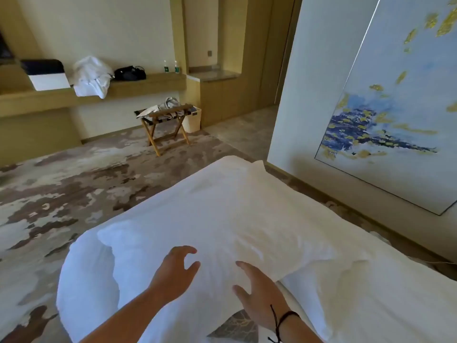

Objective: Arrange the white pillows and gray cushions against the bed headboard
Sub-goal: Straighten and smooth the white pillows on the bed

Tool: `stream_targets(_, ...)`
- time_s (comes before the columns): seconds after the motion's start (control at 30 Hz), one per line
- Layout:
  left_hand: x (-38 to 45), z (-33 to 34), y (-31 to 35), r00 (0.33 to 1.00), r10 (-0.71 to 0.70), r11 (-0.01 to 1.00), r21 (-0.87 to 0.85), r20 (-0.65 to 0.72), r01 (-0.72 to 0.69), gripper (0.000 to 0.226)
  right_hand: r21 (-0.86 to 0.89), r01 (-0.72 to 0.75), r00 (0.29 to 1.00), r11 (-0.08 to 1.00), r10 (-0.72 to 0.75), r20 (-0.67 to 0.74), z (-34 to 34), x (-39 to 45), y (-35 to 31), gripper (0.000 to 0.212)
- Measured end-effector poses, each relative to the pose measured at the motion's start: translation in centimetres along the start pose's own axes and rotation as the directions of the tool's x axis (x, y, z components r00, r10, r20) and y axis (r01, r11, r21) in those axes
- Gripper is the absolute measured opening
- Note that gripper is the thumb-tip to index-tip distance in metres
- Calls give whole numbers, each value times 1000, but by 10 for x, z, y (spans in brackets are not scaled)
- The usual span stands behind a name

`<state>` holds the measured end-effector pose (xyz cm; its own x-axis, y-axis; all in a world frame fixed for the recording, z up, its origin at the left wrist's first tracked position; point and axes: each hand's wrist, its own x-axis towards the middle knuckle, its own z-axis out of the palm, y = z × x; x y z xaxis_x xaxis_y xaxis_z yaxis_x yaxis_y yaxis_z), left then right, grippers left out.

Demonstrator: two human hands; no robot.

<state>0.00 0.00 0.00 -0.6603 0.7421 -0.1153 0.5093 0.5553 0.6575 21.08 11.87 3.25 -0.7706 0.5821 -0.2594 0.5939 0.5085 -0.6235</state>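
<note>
A large white pillow (217,219) lies in front of me, stretching away toward the wall. Beneath and left of it bulges a second white pillow (86,280). More white bedding (371,300) spreads to the right. A corner of a gray patterned cushion (237,325) peeks out below the pillow, between my wrists. My left hand (173,273) hovers over the near end of the pillow with fingers spread and curled. My right hand (257,290), with a black cord on the wrist, is also spread open just over the pillow. Neither hand grips anything.
A blue and yellow painting (400,107) leans on the wall at right. On the patterned carpet (74,174) stands a wooden luggage rack (168,125) beside a white bin (194,120). A long shelf (138,85) carries a box, white linen, a black bag and bottles.
</note>
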Motion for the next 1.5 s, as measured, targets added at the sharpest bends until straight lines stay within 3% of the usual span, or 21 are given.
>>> stream_targets(0.13,94,-12,-55,1000,26,982,187,-13,-23,52,-100,-67,998,993,67,-1,26,95,-22,60)
stream_targets(0.3,191,-7,-135,998,44,961,273,-39,-31,65,-335,-86,995,938,63,-79,63,206,-28,65)
stream_targets(0.5,289,-17,-159,999,-36,974,224,11,33,85,-499,-91,988,862,15,-155,89,261,-34,64)
stream_targets(0.67,326,-18,-157,965,-214,962,207,151,181,114,-536,-71,992,841,3,-126,87,278,-43,66)
stream_targets(0.73,327,-18,-152,949,-271,950,205,164,236,115,-543,-18,994,840,-44,-101,78,288,-47,63)
stream_targets(0.8,318,-17,-146,954,-249,954,214,170,211,102,-543,24,994,840,-79,-78,67,298,-50,57)
stream_targets(0.9,279,-10,-127,987,-90,955,293,137,46,78,-551,44,995,833,-89,-55,51,316,-58,50)
stream_targets(1.03,196,11,-90,990,98,914,386,96,-128,68,-595,103,994,797,-95,45,32,342,-63,46)
stream_targets(1.1,158,18,-78,981,124,909,379,148,-172,62,-640,129,989,757,-52,138,25,355,-62,48)
stream_targets(1.2,126,26,-77,981,183,925,329,60,-192,55,-720,198,961,665,12,275,23,365,-57,58)
stream_targets(1.3,126,23,-93,996,93,968,235,-2,-90,56,-790,263,938,553,45,344,28,363,-51,70)
stream_targets(1.4,139,18,-114,998,-23,982,185,-63,35,65,-784,225,936,578,94,338,31,357,-43,90)
stream_targets(1.5,152,20,-122,988,-151,973,177,-8,150,90,-771,200,940,605,102,325,32,347,-35,100)
